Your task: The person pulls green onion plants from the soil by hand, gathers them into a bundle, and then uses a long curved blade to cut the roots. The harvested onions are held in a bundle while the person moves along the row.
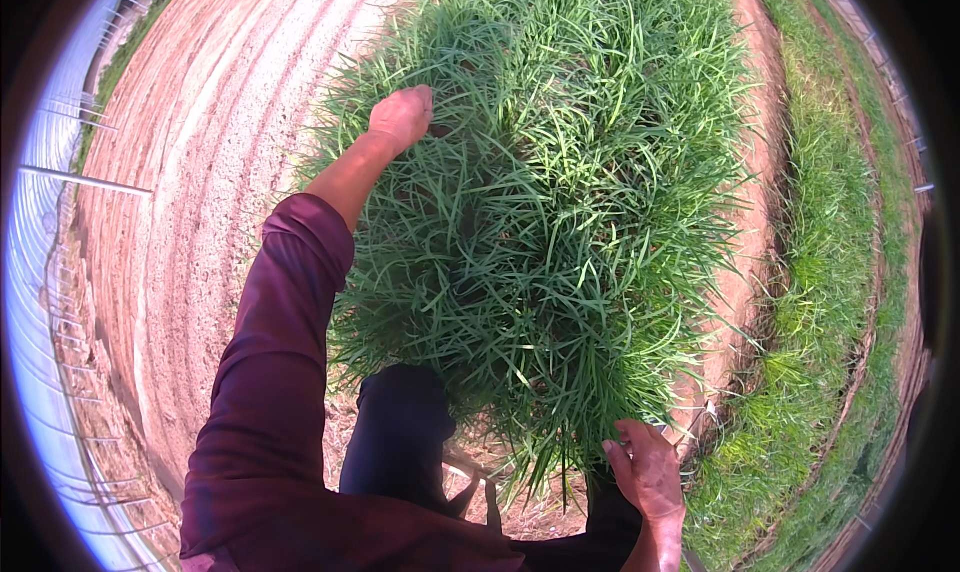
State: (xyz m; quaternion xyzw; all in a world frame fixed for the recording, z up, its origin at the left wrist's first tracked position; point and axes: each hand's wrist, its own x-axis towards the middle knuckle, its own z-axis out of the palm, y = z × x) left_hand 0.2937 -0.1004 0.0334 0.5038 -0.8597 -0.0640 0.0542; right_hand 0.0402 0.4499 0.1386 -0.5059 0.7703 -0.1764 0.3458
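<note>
A dense bed of green plants with long, narrow, flat leaves (560, 232) fills the middle, in front of my knees. My left arm reaches forward over its left side. There my left hand (402, 118) is closed in a fist at the leaf tips; whatever its fingers hold, if anything, is hidden. Low on the right, my right hand (652, 472) is beside the near right edge of the leaves, close to my right knee. Its thumb stands apart from the curved fingers, and nothing shows in it. Some leaves hang down between my knees.
Bare tilled soil (190, 202) with shallow furrows runs along the left, beside a pale sheeted wall (35, 372) with ribs. To the right, a strip of soil (765, 122) borders another band of green growth (825, 272). My dark-trousered left knee (400, 427) is against the bed's near edge.
</note>
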